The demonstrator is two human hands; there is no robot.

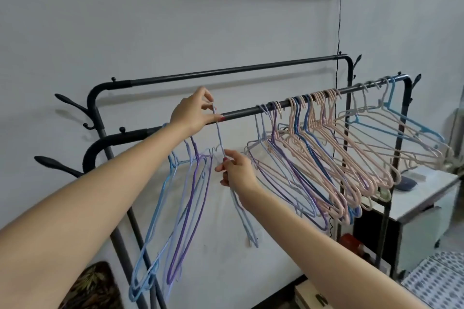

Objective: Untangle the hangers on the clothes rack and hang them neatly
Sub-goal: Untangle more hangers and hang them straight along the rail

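Note:
A black clothes rack [241, 111] has two rails, one behind the other. Between my hands a pale blue hanger [219, 134] hangs in front of the near rail. My left hand [193, 113] pinches its hook at the top, at rail height. My right hand [236, 170] grips its neck lower down, and its body [247, 223] dangles below. Left of it a tangled bunch of blue and purple hangers [180, 208] hangs low. To the right, several pink, purple and blue hangers [326, 158] hang in a crowded row on the near rail.
The far rail [226, 71] is bare. Black side hooks [67, 103] stick out on the rack's left. A white cabinet [424, 198] stands at the right behind the rack, a black cable [339, 20] runs down the wall, and a patterned cloth [442, 281] lies at the lower right.

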